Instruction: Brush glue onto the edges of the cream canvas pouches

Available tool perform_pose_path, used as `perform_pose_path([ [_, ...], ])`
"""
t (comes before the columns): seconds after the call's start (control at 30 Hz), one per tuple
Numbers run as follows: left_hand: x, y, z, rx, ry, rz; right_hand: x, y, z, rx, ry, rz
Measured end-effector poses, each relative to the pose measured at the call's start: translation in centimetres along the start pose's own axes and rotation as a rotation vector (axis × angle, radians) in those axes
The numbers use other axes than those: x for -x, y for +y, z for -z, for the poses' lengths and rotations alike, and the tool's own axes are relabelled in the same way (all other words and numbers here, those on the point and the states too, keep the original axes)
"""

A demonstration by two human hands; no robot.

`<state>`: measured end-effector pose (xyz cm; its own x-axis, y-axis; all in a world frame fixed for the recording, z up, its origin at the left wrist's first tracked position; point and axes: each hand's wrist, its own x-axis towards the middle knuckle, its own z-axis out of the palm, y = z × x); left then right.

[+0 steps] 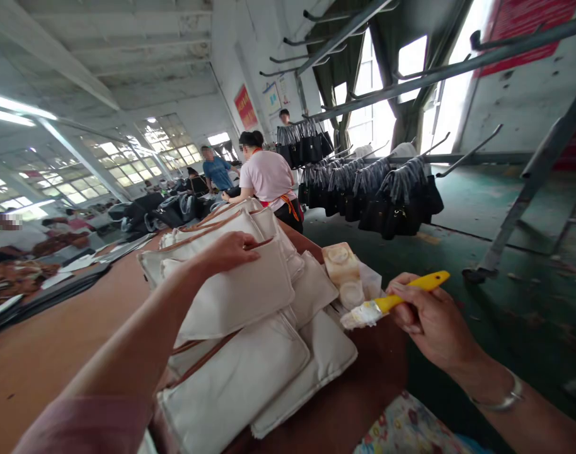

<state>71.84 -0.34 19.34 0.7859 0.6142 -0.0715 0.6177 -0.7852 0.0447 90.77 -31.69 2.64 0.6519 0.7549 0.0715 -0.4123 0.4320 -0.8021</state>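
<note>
My right hand (427,321) is closed around the yellow handle of a paintbrush (413,289). Its bristles point left and are caked with a white, paste-like substance. My left hand (231,252) rests at the brown-trimmed top edge of a cream-white bag (236,290), fingers curled over that edge in a pinch. This bag lies on a heap of similar white pieces, with another white bag (236,384) lower down, nearer to me. Just beyond the brush tip stands a cream plastic container (341,261), stained with white residue.
The pile lies on a brown table (80,321). Flat dark sheets (46,293) are stacked on its left. At right, a metal rack (519,183) carries many black handbags (401,208). A co-worker in a pink top (269,173) stands past the pile, with other people farther back.
</note>
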Motion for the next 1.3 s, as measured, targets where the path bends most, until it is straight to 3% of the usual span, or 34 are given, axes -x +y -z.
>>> perform_pose_path([
  [0.1, 3.7, 2.5, -0.6, 0.423, -0.126, -0.005, -0.9, -2.7, -1.0, -0.114, -0.060, 0.065],
  [0.27, 9.9, 6.7, -5.1, 0.810, -0.251, -0.006, -1.7, -5.6, -3.6, -0.163, -0.154, 0.168],
  [0.4, 13.1, 8.5, -8.5, 1.005, -0.269, 0.000, -1.5, -4.0, -5.4, -0.053, -0.208, 0.157],
  [0.57, 14.9, 8.9, -10.6, 1.147, -0.304, 0.008, -1.9, -0.6, -5.4, 0.118, -0.174, 0.181],
  [0.7, 15.8, 8.5, -11.6, 1.097, -0.253, -0.008, -1.4, -0.9, -4.7, 0.151, -0.109, 0.253],
  [0.87, 16.8, 8.5, -12.5, 1.085, -0.258, -0.027, 0.1, -1.2, -5.1, 0.270, -0.248, 0.225],
  [0.97, 17.6, 8.9, -12.6, 1.019, -0.208, -0.084, -0.2, -0.6, -4.9, 0.394, -0.187, 0.309],
  [1.07, 18.2, 9.1, -12.6, 0.862, -0.134, -0.146, -0.9, -0.2, -4.7, 0.297, -0.128, 0.287],
  [1.17, 18.5, 9.2, -12.6, 0.665, -0.064, -0.182, -0.4, -0.1, -5.2, 0.262, -0.225, 0.204],
  [1.3, 18.7, 9.2, -12.9, 0.526, 0.016, -0.160, 2.1, -1.4, -5.8, 0.381, -0.478, 0.082],
])
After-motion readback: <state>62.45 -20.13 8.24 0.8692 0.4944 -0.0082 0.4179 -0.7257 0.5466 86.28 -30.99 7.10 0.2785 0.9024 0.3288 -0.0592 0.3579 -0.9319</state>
